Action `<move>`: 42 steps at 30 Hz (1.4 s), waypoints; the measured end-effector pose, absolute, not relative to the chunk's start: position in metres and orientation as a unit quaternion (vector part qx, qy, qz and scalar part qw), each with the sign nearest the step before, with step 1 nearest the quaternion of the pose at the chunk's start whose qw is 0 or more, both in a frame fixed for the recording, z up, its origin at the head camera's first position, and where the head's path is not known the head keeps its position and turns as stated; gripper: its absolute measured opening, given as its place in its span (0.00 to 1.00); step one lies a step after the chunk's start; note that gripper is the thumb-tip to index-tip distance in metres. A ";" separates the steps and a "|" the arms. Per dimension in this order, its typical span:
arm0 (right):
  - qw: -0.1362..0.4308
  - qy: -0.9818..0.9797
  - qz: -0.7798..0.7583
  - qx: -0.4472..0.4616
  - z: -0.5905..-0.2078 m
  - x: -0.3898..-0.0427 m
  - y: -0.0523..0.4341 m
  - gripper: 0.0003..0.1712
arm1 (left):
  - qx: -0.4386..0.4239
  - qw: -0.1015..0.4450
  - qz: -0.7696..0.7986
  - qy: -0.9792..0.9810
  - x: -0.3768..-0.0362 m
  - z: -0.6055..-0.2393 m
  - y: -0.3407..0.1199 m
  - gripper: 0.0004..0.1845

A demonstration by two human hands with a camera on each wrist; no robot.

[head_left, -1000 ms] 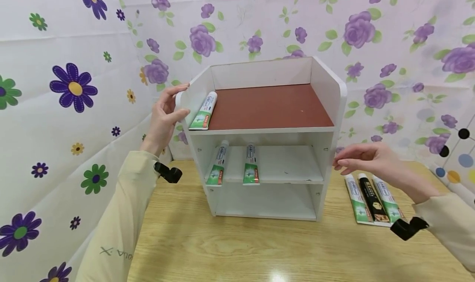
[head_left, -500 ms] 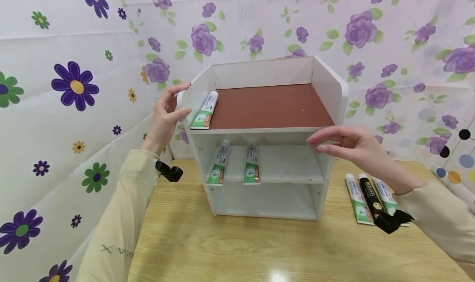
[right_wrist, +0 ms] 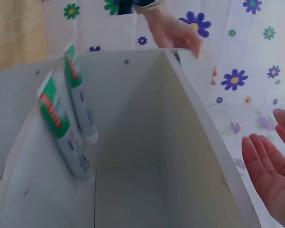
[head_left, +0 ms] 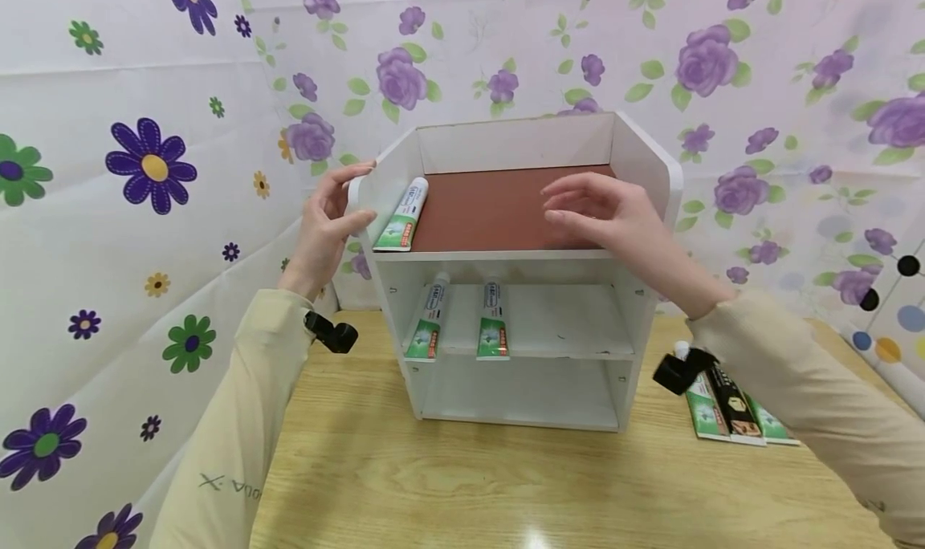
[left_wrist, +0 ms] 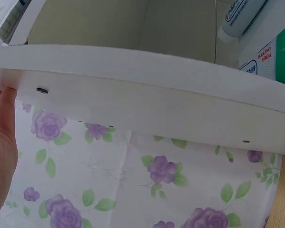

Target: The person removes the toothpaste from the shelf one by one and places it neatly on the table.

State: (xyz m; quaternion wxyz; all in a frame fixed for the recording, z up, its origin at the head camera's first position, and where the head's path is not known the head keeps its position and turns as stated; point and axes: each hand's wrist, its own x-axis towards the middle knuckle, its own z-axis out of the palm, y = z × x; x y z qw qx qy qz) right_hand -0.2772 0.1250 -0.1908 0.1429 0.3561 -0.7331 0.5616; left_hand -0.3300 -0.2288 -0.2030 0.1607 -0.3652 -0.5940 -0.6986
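A wooden table (head_left: 448, 485) carries a white shelf unit (head_left: 654, 172) with a brown top tier. The person's left hand (head_left: 325, 228) grips the unit's left wall, thumb in front and fingers curled round the edge. Their right hand (head_left: 614, 216) hovers above the brown tier, fingers relaxed and slightly spread, holding nothing. One toothpaste tube (head_left: 401, 216) lies at that tier's left side, two tubes (head_left: 493, 322) sit on the middle shelf, three more (head_left: 733, 412) lie on the table right of the unit
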 end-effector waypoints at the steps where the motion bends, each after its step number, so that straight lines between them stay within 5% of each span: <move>1: 0.139 -0.736 0.559 0.355 -0.189 -0.282 0.121 0.15 | -0.365 0.161 -0.699 -0.593 -0.330 -0.203 -0.229 0.26; 9: 0.093 -0.739 0.578 0.334 -0.171 -0.307 0.088 0.18 | -0.368 0.162 -0.694 -0.598 -0.331 -0.202 -0.229 0.26; 30: -0.134 -0.723 0.626 0.262 -0.165 -0.330 0.011 0.23 | -0.362 0.166 -0.693 -0.601 -0.328 -0.205 -0.232 0.26; 42: -0.092 -0.777 0.570 0.251 -0.161 -0.329 -0.016 0.20 | -0.356 0.166 -0.693 -0.604 -0.328 -0.202 -0.229 0.26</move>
